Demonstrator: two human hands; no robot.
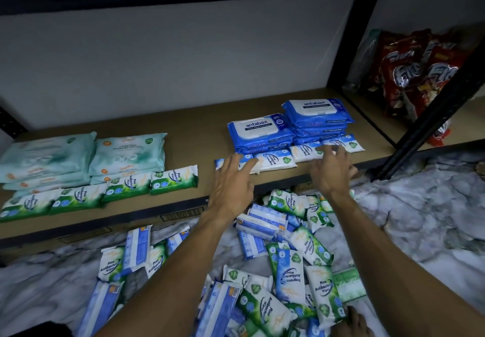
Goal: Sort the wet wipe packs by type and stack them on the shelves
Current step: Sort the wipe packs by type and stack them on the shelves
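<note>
On the brown shelf (199, 137), two stacks of blue antabax packs (288, 126) stand at the right, with a row of small blue-and-white fragrance-free packs (275, 159) in front. My left hand (232, 179) lies with spread fingers on the row's left end. My right hand (332, 168) touches the row's right end with straight fingers. Mint-green packs (78, 158) are stacked at the left, fronted by a row of green pine packs (105, 192). A loose pile of mixed small packs (275, 271) lies on the floor below.
A black shelf post (343, 47) and a slanted black brace (433, 116) bound the bay on the right. Red snack bags (409, 74) fill the neighbouring bay. The floor (420, 218) is marbled grey. Bare shelf board lies between the green and blue groups.
</note>
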